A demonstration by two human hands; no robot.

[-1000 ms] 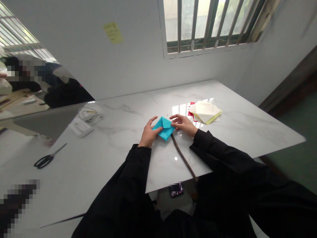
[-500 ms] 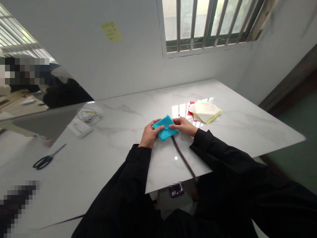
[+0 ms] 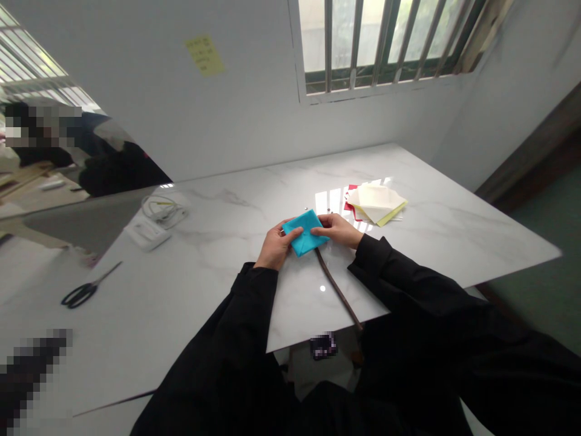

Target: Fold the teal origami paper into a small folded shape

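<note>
A sheet of bright blue paper, folded with creases and flaps showing, is held between my two hands above the table. My left hand grips its left edge, the thumb lying on top and the fingers mostly hidden underneath. On the right side my right hand pinches the paper, thumb pressed on its upper face. Just below the paper a thin brown stick runs down past the table's near edge; its upper end is hidden by the paper.
Scissors lie at the left of the white marbled table, below a white device with a cable. Stacked papers lie at the right. A yellow note is on the wall. Another person appears at far left.
Both hands and the blue paper have shifted very slightly, with the paper turned a little. My grip stays the same, and the other things have not moved.
</note>
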